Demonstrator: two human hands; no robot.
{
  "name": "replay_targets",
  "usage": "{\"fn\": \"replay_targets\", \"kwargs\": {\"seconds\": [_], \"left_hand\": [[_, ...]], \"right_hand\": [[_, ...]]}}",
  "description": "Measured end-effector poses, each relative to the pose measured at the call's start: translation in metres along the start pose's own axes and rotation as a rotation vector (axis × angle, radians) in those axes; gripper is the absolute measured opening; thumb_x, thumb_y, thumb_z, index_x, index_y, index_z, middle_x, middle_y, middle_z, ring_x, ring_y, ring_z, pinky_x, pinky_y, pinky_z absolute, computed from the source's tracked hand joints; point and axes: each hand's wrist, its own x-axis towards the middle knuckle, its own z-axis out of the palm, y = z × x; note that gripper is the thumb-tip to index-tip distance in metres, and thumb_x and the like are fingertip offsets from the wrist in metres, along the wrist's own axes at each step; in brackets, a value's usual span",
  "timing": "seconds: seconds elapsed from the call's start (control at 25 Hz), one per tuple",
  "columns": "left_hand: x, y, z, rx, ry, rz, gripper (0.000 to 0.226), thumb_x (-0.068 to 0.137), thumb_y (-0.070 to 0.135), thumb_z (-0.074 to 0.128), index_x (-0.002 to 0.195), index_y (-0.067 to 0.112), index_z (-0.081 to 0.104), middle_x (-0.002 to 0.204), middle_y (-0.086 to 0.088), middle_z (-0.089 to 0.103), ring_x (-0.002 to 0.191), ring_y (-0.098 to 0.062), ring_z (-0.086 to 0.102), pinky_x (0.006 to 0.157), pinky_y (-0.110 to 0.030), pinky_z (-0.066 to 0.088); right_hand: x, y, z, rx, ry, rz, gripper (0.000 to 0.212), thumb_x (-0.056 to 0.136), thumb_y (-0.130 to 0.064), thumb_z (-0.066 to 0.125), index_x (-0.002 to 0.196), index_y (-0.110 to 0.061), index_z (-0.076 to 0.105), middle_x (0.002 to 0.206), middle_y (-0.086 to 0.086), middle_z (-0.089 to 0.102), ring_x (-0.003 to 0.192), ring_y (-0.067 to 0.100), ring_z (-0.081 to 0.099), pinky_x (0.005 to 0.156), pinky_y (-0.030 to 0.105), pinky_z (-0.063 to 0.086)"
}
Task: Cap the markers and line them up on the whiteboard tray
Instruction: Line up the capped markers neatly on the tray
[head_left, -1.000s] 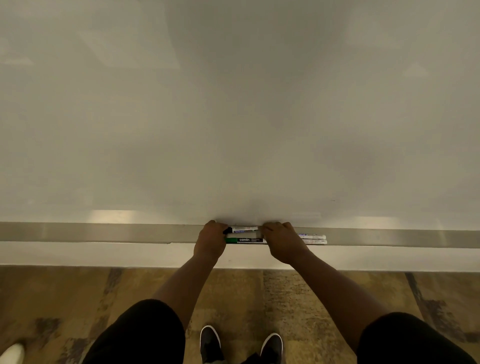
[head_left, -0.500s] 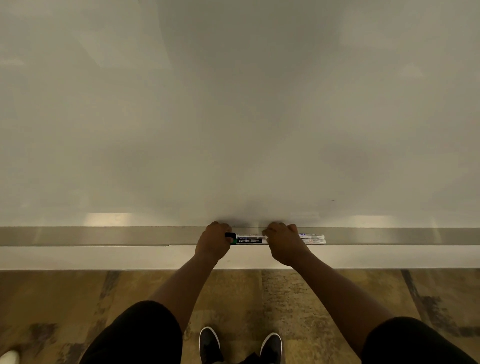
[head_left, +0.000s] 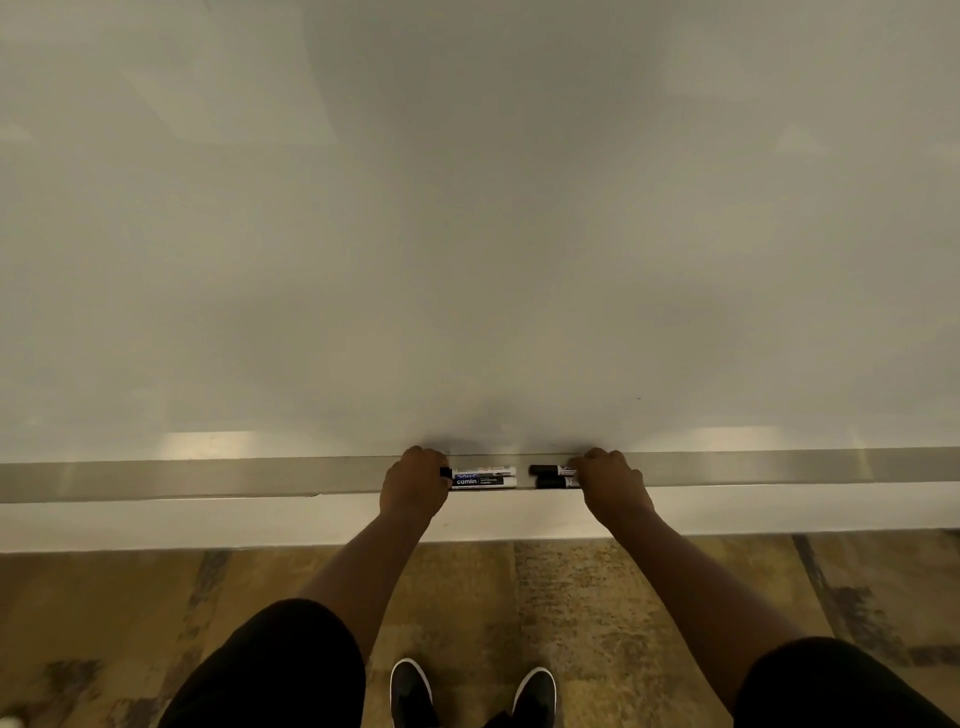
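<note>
Several white-barrelled markers lie flat in the metal whiteboard tray (head_left: 208, 480). Two stacked markers (head_left: 484, 477), one labelled "camlin", have their left ends under my left hand (head_left: 415, 486), whose fingers curl over them. A short gap to the right, two more markers (head_left: 551, 476) point their black caps left. Their barrels are hidden under my right hand (head_left: 609, 483), which is curled over them. Both pairs run along the tray, end to end.
The blank whiteboard (head_left: 478, 234) fills the view above the tray. A white ledge (head_left: 208, 522) runs below the tray. Lower down are patterned carpet (head_left: 597, 597) and my black shoes (head_left: 472, 693).
My right hand has slid to the right along the tray with two markers, opening a gap between the pairs. The lifted marker now lies in the tray. My left hand has barely moved.
</note>
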Motion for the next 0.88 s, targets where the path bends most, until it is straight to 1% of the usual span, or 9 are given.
{"fn": "replay_targets", "kwargs": {"seconds": [0.08, 0.16, 0.28, 0.36, 0.44, 0.52, 0.6, 0.72, 0.88], "left_hand": [[0.002, 0.0, 0.002, -0.004, -0.001, -0.003, 0.017, 0.077, 0.023, 0.063, 0.091, 0.025, 0.073, 0.092, -0.006, 0.067, 0.079, -0.027, 0.064, 0.071, -0.034, 0.055], [0.003, 0.0, 0.004, -0.015, 0.004, -0.005, 0.018, 0.077, 0.022, 0.063, 0.091, 0.024, 0.074, 0.092, -0.007, 0.066, 0.078, -0.027, 0.064, 0.072, -0.035, 0.056], [0.003, 0.001, 0.006, -0.016, 0.012, -0.001, 0.017, 0.078, 0.021, 0.063, 0.09, 0.023, 0.074, 0.091, -0.007, 0.065, 0.078, -0.027, 0.064, 0.073, -0.036, 0.056], [0.004, 0.001, 0.007, -0.009, 0.011, 0.005, 0.016, 0.077, 0.023, 0.063, 0.089, 0.024, 0.074, 0.09, -0.006, 0.065, 0.077, -0.027, 0.064, 0.071, -0.036, 0.055], [0.004, 0.001, 0.009, -0.002, 0.012, 0.01, 0.016, 0.077, 0.024, 0.063, 0.089, 0.025, 0.074, 0.091, -0.006, 0.065, 0.078, -0.026, 0.064, 0.071, -0.035, 0.054], [0.004, 0.003, 0.01, -0.005, 0.015, 0.016, 0.016, 0.078, 0.024, 0.064, 0.09, 0.025, 0.074, 0.091, -0.006, 0.065, 0.078, -0.027, 0.064, 0.07, -0.035, 0.053], [0.004, 0.004, 0.01, -0.01, 0.019, 0.017, 0.016, 0.078, 0.022, 0.064, 0.089, 0.024, 0.074, 0.09, -0.006, 0.064, 0.078, -0.027, 0.064, 0.07, -0.034, 0.053], [0.004, 0.003, 0.009, -0.009, 0.031, 0.01, 0.015, 0.077, 0.022, 0.063, 0.086, 0.024, 0.074, 0.088, -0.006, 0.063, 0.076, -0.027, 0.064, 0.068, -0.032, 0.051], [0.003, -0.001, 0.011, 0.003, 0.038, 0.005, 0.014, 0.079, 0.021, 0.062, 0.086, 0.023, 0.074, 0.087, -0.006, 0.062, 0.074, -0.028, 0.063, 0.068, -0.033, 0.052]], "right_hand": [[0.001, -0.005, 0.002, 0.012, 0.004, -0.019, 0.044, 0.091, 0.001, 0.043, 0.122, -0.027, 0.057, 0.116, 0.004, 0.058, 0.105, 0.029, 0.051, 0.083, 0.046, 0.048], [0.002, -0.01, 0.004, 0.013, 0.011, -0.03, 0.041, 0.091, -0.001, 0.045, 0.118, -0.027, 0.06, 0.112, 0.003, 0.058, 0.103, 0.028, 0.052, 0.081, 0.045, 0.049], [0.004, -0.014, 0.004, 0.038, 0.006, -0.016, 0.026, 0.093, -0.012, 0.049, 0.112, -0.025, 0.062, 0.109, 0.003, 0.059, 0.102, 0.027, 0.052, 0.079, 0.044, 0.048], [0.003, -0.013, 0.003, 0.085, 0.02, 0.023, 0.018, 0.094, -0.025, 0.051, 0.107, -0.021, 0.062, 0.109, 0.003, 0.059, 0.104, 0.027, 0.05, 0.08, 0.044, 0.047], [0.001, -0.012, 0.002, 0.133, 0.051, 0.075, 0.023, 0.091, -0.037, 0.055, 0.103, -0.019, 0.062, 0.109, 0.003, 0.058, 0.106, 0.028, 0.049, 0.082, 0.045, 0.046], [-0.001, -0.011, 0.001, 0.164, 0.057, 0.116, 0.029, 0.088, -0.044, 0.057, 0.104, -0.02, 0.061, 0.11, 0.003, 0.057, 0.108, 0.028, 0.048, 0.084, 0.046, 0.046], [-0.001, -0.01, 0.001, 0.191, 0.031, 0.12, 0.031, 0.087, -0.045, 0.058, 0.106, -0.021, 0.061, 0.11, 0.004, 0.059, 0.108, 0.029, 0.048, 0.085, 0.046, 0.046], [0.001, -0.012, 0.0, 0.202, 0.012, 0.091, 0.028, 0.088, -0.042, 0.057, 0.106, -0.021, 0.062, 0.11, 0.006, 0.059, 0.107, 0.029, 0.048, 0.084, 0.044, 0.047], [0.0, -0.017, 0.002, 0.143, 0.018, 0.062, 0.024, 0.093, -0.037, 0.053, 0.11, -0.022, 0.061, 0.111, 0.005, 0.059, 0.109, 0.029, 0.048, 0.084, 0.047, 0.048]]}}
